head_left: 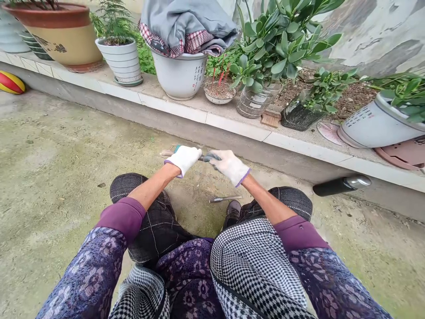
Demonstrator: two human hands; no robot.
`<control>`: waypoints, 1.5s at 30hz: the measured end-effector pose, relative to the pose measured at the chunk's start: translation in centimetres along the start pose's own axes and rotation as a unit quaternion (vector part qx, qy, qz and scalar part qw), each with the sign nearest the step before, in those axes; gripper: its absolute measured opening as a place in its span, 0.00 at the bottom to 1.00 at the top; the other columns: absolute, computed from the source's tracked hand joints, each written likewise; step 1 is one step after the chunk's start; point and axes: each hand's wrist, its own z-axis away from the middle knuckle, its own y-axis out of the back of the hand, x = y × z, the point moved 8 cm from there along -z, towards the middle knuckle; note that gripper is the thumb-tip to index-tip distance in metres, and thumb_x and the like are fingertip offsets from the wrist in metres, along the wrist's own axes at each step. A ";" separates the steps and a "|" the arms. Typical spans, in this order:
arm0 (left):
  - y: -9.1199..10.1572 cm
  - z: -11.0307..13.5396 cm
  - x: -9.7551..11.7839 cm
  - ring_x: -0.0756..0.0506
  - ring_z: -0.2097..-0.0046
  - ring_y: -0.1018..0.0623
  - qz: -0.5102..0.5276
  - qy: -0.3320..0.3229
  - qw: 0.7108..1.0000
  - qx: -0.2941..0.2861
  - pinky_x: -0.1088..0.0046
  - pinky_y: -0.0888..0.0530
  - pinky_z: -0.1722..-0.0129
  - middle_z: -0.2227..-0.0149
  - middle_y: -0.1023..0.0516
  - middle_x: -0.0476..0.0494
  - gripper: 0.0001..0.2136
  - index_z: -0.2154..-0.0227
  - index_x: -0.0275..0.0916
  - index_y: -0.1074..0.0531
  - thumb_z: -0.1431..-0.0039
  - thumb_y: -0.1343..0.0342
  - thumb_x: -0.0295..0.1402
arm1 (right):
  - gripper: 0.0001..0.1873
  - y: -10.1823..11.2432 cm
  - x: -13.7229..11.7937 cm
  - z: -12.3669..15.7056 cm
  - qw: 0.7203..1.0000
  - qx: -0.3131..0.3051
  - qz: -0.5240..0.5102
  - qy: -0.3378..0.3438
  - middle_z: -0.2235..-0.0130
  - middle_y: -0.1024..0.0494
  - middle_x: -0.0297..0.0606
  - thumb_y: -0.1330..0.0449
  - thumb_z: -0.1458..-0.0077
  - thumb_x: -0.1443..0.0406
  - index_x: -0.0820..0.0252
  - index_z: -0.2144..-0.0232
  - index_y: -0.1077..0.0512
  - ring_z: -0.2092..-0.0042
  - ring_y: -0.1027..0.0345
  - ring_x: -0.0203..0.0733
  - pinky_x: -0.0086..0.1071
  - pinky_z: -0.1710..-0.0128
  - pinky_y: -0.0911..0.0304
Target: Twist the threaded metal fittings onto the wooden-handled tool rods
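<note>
White gloves with purple cuffs cover both my hands, held out close together above the concrete between my knees. My left hand is closed around a slim, stick-like tool with a light brown, wood-like end that sticks out on its left. Grey-coated fingertips show on my right hand, which is closed on the dark part of the same tool, just right of the left hand. Most of the tool is hidden by the gloves, so its kind is unclear. Below them, a thin tool with a metallic part lies on the ground near my shoe.
A low tiled ledge runs across the front, carrying potted plants, a white pot topped with grey cloth, and a small wooden brush. A black flask lies at right by the ledge. At far left sits a red-and-yellow ball.
</note>
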 end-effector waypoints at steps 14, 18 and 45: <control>1.3 -0.8 -1.7 0.39 0.60 0.19 0.092 0.065 0.993 0.028 0.69 0.30 0.65 0.63 0.19 0.39 0.13 0.53 0.40 0.26 0.33 0.53 0.34 | 0.13 -3.9 4.6 -1.3 0.996 -0.039 0.000 -0.084 0.71 0.24 0.34 0.47 0.42 0.65 0.60 0.64 0.22 0.73 0.39 0.35 0.28 0.70 0.45; 0.7 -0.5 -2.3 0.36 0.58 0.19 0.054 0.085 0.995 0.015 0.66 0.29 0.63 0.62 0.19 0.34 0.13 0.54 0.36 0.26 0.34 0.54 0.28 | 0.13 -6.4 0.0 1.0 0.995 -0.097 0.025 0.016 0.71 0.24 0.34 0.47 0.39 0.64 0.59 0.65 0.23 0.70 0.37 0.36 0.28 0.66 0.44; 0.0 -0.2 -1.0 0.34 0.58 0.19 0.018 0.041 0.999 -0.019 0.63 0.29 0.63 0.62 0.20 0.29 0.13 0.55 0.33 0.26 0.36 0.54 0.24 | 0.13 -5.0 0.2 1.4 0.997 -0.076 0.034 -0.001 0.69 0.23 0.35 0.47 0.40 0.62 0.58 0.64 0.22 0.69 0.36 0.37 0.28 0.67 0.44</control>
